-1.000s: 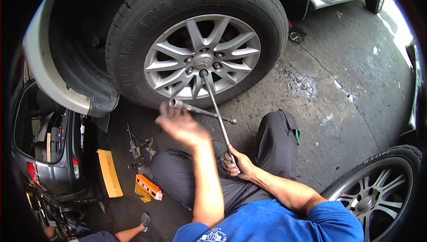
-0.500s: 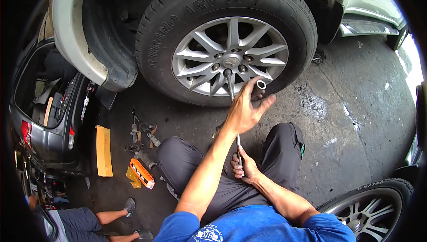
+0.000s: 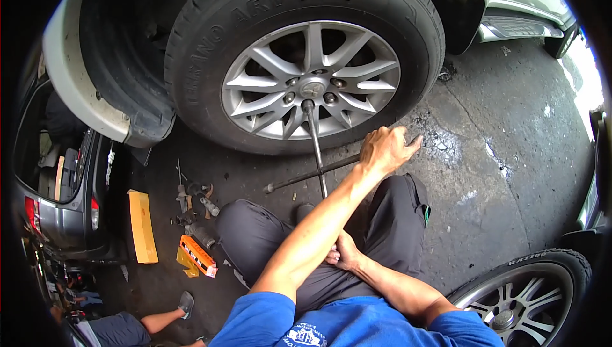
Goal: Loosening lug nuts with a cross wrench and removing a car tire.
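Observation:
A four-way lug wrench (image 3: pixel 316 145) reaches from a lug nut at the bottom of the hub of the silver alloy wheel (image 3: pixel 313 47) back toward my lap. My right hand (image 3: pixel 347 251) is closed round its near end, partly covered by my left forearm. Stretched across in front of the tyre (image 3: pixel 210 73), my left hand (image 3: pixel 386 149) is at the right end of the wrench's crossbar, with thumb and fingers apart. Whether it touches the bar cannot be made out. Several other lug nuts show around the hub.
A second wheel (image 3: pixel 532 296) lies at the lower right. On the left floor are a yellow-orange cardboard piece (image 3: pixel 142 227), an orange box (image 3: pixel 199 256) and dark metal parts (image 3: pixel 191 210). A dark car (image 3: pixel 67 213) stands further left; another person's leg (image 3: pixel 162 321) shows lower left.
The crossbar has turned and now lies slanted across the shaft. My left hand has moved right and down with its end. My view has shifted, so the wheel appears further left.

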